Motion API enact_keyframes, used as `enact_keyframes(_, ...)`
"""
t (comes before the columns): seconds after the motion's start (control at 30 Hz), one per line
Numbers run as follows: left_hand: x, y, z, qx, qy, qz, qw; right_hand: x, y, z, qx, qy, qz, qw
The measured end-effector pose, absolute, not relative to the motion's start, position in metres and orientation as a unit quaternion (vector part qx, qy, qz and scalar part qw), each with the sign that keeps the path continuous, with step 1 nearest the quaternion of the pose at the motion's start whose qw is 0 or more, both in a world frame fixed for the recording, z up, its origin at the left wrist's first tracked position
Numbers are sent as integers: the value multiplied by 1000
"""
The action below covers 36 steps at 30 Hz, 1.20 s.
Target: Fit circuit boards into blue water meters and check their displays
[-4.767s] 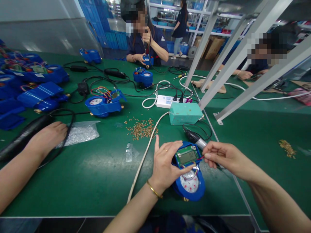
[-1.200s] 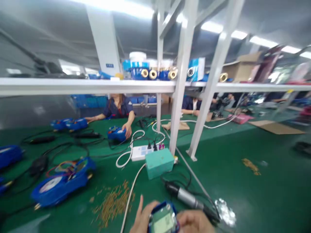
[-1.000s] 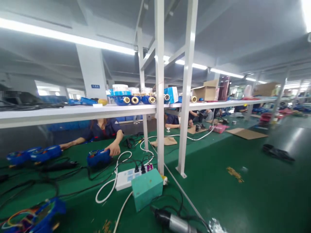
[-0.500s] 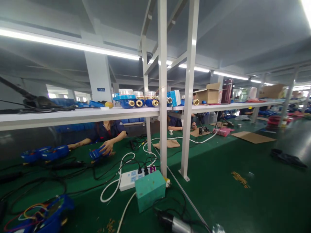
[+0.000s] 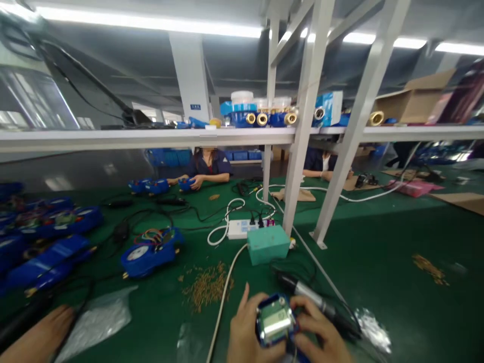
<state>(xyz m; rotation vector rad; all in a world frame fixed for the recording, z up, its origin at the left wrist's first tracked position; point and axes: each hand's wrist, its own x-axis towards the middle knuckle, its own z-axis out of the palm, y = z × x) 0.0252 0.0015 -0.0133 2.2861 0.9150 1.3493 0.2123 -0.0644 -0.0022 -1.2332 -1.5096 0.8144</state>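
Near the bottom middle, my left hand (image 5: 244,330) and my right hand (image 5: 319,330) hold a small blue housing with a green circuit board (image 5: 277,320) and a shiny silvery part inside it. The fingers of my left hand wrap its left side and lower edge, with the thumb sticking up. My right fingers grip its right side. A black and silver electric screwdriver (image 5: 313,297) lies just beyond my right hand. Left of my hands, many small brass-coloured screws (image 5: 209,286) are spread on the green bench top (image 5: 162,307). A blue meter with coloured wires (image 5: 151,252) lies farther left.
A teal box (image 5: 268,244) and a white power strip (image 5: 239,228) stand by the rack posts. Another person's hand (image 5: 53,327) is at lower left, beside a clear plastic bag (image 5: 100,317). Several blue meters (image 5: 53,222) lie left. A shelf (image 5: 151,137) crosses above.
The view has tilted down and swung left. My hands with the blue housing have come into view, as have the other person's hand and the plastic bag.
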Motion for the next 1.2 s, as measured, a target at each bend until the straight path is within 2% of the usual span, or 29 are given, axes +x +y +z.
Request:
enact_keyframes(0.13, 31, -1, 6, 809, 315, 440, 229, 223, -81, 18, -561, -645, 255, 452)
enact_keyframes(0.3, 33, -1, 6, 807, 327, 426, 245, 228, -101, 17, -581, -708, 123, 381)
enact_keyframes(0.47, 32, -1, 10, 811, 326, 427, 232, 199, -106, 5, -550, -737, 3, 391)
enact_keyframes(0.67, 24, 10, -6, 826, 336, 433, 132, 198, -78, 0, -488, -765, 16, 421)
enact_keyframes(0.87, 18, 43, -34, 843, 235, 478, 68, 217, -47, -14, -521, -746, 46, 413)
enact_keyframes(1.0, 21, 47, -36, 848, 200, 486, 62, 222, -34, -9, -562, -717, 116, 396)
enact_keyframes(1.2, 26, 30, -47, 823, 263, 488, 127, 218, -27, -6, -591, -694, 165, 375)
